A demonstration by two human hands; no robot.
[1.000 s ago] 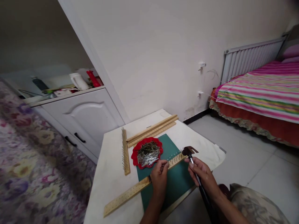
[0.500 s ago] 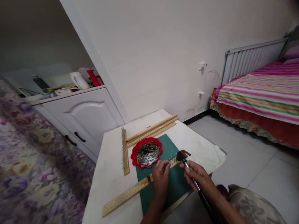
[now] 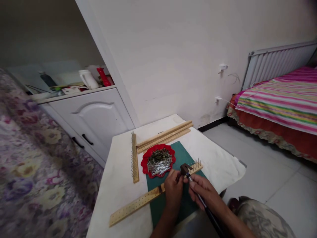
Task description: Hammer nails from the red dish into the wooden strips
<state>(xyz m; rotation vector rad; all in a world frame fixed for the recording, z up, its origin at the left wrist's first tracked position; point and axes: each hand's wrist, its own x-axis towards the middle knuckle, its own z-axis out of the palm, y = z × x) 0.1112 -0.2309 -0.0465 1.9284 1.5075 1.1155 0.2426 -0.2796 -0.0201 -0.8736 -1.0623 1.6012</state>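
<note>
My right hand (image 3: pixel 204 191) is wrapped around a hammer (image 3: pixel 201 200), whose dark claw head is right beside my left fingertips. My left hand (image 3: pixel 174 186) is closed in a pinch over a perforated wooden strip (image 3: pixel 137 204), on what looks like a nail, mostly hidden by the fingers and the hammer head. Several nails (image 3: pixel 196 165) stand upright in the strip's far right end. The strip lies slantwise across a green mat (image 3: pixel 158 206). Just beyond my left hand, a red scalloped dish (image 3: pixel 144 165) holds a heap of loose nails (image 3: pixel 159 161).
Another wooden strip (image 3: pixel 135 165), bristling with nails, lies left of the dish. Further wooden strips (image 3: pixel 165 135) lie at the back of the white table (image 3: pixel 119 158). A white cabinet (image 3: pixel 96 122) stands at the left, a striped bed (image 3: pixel 282 96) at the right.
The hammer head has moved left and nearer, from over the strip's far end to beside my left fingertips. The nails at that end now show. The view has shifted slightly.
</note>
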